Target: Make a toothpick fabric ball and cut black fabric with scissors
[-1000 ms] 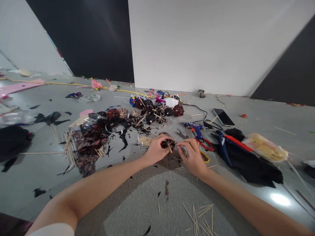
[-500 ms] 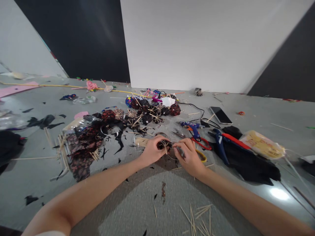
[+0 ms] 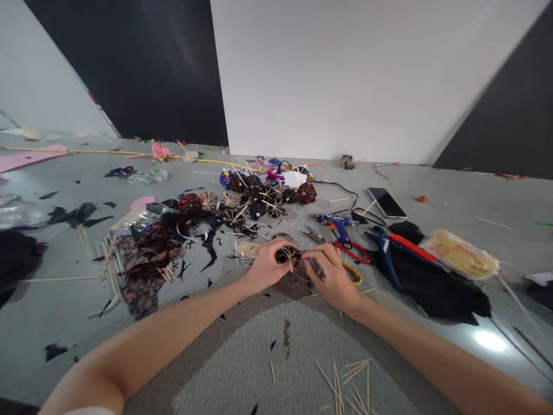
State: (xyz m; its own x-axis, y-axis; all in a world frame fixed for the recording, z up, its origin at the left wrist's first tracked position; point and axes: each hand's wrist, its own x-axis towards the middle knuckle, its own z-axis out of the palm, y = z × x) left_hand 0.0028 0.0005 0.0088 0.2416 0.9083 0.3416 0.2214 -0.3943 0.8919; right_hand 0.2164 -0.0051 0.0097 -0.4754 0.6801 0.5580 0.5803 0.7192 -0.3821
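Note:
My left hand (image 3: 268, 266) is closed around a small dark cloth-covered piece with thin wooden sticks fanned over its face (image 3: 288, 253). Close at its right side, my right hand (image 3: 330, 268) has thumb and forefinger pinched together. Whatever lies between those fingertips is too small to make out. Behind both hands sits a round roll of tape or ring (image 3: 283, 237), partly covered. Similar dark pieces with radiating sticks (image 3: 234, 217) lie in a cluster beyond the hands. Scissors with red handles (image 3: 354, 252) and a yellow handle loop (image 3: 353, 274) are beside my right hand.
A blue glue gun (image 3: 341, 227) with a black cord and a phone (image 3: 386, 203) lie right of centre. Farther right are pliers (image 3: 386, 256), black cloth (image 3: 444, 294) and a yellow packet (image 3: 460, 253). Patterned cloth (image 3: 144, 265) is at left; loose sticks (image 3: 339, 386) lie in front.
Almost nothing differs. Both hands keep the same hold, and the view has shifted very slightly.

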